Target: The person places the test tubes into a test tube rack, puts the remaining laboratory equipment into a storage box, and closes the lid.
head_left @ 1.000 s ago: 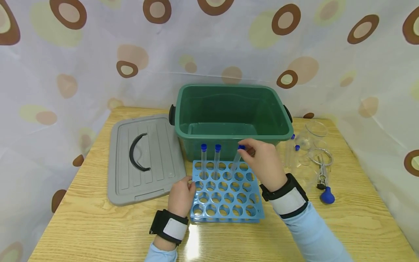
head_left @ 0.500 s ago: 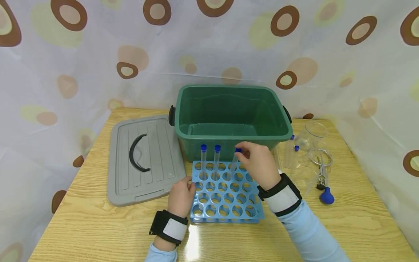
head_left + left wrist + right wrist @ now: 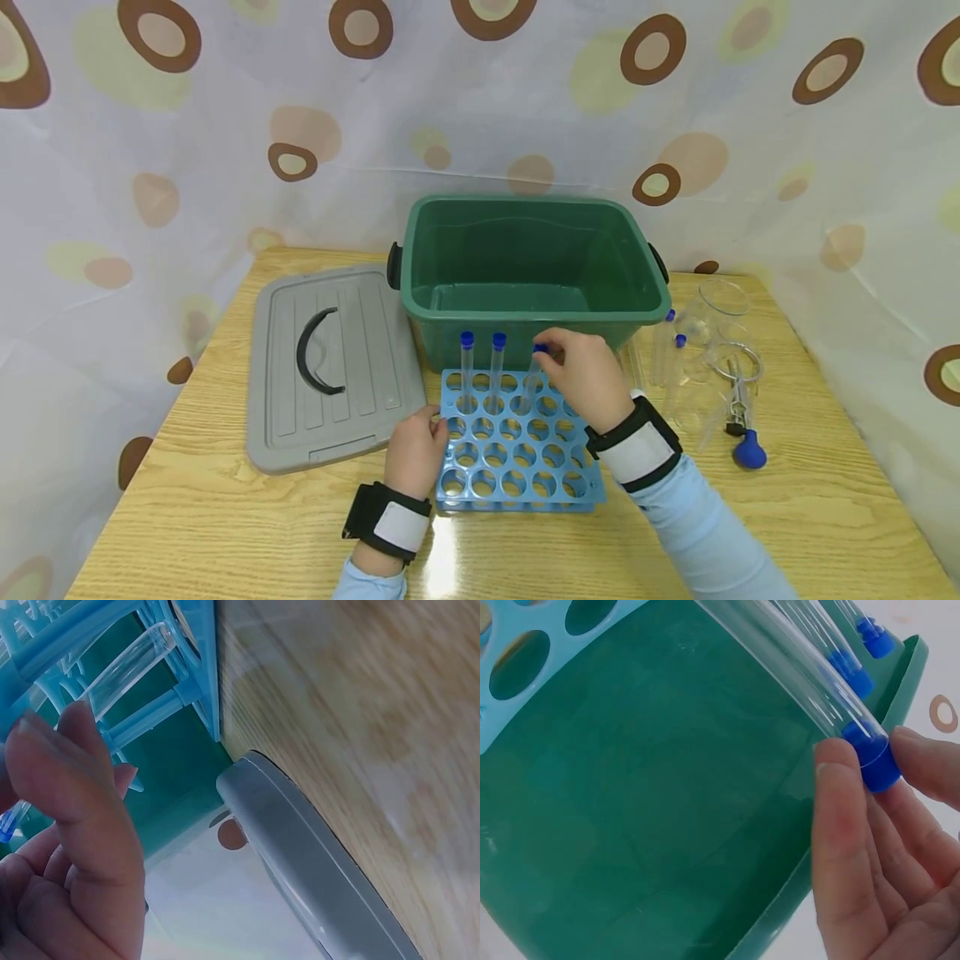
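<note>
A light-blue test tube rack [image 3: 512, 442] stands on the table with rows of round holes. Two clear test tubes with blue caps, one left [image 3: 467, 371] and one right [image 3: 497, 371], stand upright in its second row from the back. My right hand [image 3: 588, 375] pinches a third test tube [image 3: 810, 682] by its blue cap [image 3: 872, 757]; the tube's lower end is in a hole of that same row, and it leans slightly. At the rack's left edge, my left hand [image 3: 414, 450] grips the rack between thumb and fingers, as the left wrist view [image 3: 82, 810] shows close up.
A green bin [image 3: 532, 317] with black handles stands behind the rack. Its grey lid [image 3: 337, 367] lies to the left. On the right are capped tubes [image 3: 663, 350], clear glassware [image 3: 697, 400], a metal clamp [image 3: 738, 400] and a blue rubber bulb [image 3: 750, 450].
My right hand has moved slightly left and down with the test tube, which now stands closer to upright in its hole. The left hand and the rack have stayed in place.
</note>
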Tool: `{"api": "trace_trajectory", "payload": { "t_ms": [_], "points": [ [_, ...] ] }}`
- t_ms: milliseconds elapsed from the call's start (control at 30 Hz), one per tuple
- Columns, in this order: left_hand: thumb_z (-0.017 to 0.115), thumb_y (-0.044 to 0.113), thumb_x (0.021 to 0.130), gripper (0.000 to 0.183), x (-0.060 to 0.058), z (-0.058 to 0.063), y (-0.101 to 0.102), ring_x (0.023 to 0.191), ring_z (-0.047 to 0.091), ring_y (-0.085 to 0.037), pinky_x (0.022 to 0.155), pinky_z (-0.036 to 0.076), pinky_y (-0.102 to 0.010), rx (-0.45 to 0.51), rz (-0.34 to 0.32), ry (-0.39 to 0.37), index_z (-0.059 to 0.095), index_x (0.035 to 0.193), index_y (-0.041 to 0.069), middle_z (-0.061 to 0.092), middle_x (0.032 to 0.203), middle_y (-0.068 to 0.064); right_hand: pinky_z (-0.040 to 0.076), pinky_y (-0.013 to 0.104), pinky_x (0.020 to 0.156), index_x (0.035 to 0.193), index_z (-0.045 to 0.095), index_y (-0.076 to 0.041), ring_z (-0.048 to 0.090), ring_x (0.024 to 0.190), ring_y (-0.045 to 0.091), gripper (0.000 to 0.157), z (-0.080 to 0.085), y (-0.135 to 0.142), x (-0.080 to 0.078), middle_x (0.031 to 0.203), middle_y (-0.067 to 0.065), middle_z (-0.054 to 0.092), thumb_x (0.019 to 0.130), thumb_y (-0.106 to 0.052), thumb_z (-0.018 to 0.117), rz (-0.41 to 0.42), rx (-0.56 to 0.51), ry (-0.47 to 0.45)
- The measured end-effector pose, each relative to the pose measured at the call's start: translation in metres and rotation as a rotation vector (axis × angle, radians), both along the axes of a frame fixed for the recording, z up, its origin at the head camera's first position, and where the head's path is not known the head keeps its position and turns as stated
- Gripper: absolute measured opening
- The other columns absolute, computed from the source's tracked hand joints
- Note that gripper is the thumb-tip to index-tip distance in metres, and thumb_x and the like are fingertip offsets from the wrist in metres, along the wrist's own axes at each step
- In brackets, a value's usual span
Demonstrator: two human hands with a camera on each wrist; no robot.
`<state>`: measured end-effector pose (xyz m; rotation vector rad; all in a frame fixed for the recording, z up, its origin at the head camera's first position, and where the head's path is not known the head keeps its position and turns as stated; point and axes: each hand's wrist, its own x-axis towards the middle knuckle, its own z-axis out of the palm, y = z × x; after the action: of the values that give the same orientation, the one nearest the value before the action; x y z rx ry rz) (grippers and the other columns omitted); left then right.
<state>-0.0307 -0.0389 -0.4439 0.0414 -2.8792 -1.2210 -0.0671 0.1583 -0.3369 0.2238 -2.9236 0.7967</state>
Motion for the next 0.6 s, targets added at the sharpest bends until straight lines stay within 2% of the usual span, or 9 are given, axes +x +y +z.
{"api": "trace_trajectory", "payload": {
  "t_ms": [267,600],
  "points": [
    [0.058,0.008,0.088,0.023,-0.0002,0.0008,0.0003,0.045,0.043,-0.008,0.042,0.034,-0.021,0.01,0.0,-0.006,0.066,0.105,-0.006,0.058,0.059,-0.004,0.049,0.032,0.059,0.101,0.069,0.001,0.061,0.067,0.018,0.019,-0.0063,-0.0021,-0.0028,0.081,0.011,0.07,0.086,-0.011,0.065,0.012,0.015,0.001],
    [0.058,0.006,0.088,0.022,-0.0001,-0.0002,0.0,0.046,0.044,-0.008,0.042,0.034,-0.021,0.004,-0.002,0.009,0.066,0.105,-0.007,0.058,0.059,-0.004,0.046,0.029,0.056,0.101,0.069,-0.001,0.059,0.064,0.016,0.018,-0.0091,-0.002,-0.0038,0.081,0.01,0.07,0.086,-0.01,0.065,0.013,0.019,0.011]
  ]
}}
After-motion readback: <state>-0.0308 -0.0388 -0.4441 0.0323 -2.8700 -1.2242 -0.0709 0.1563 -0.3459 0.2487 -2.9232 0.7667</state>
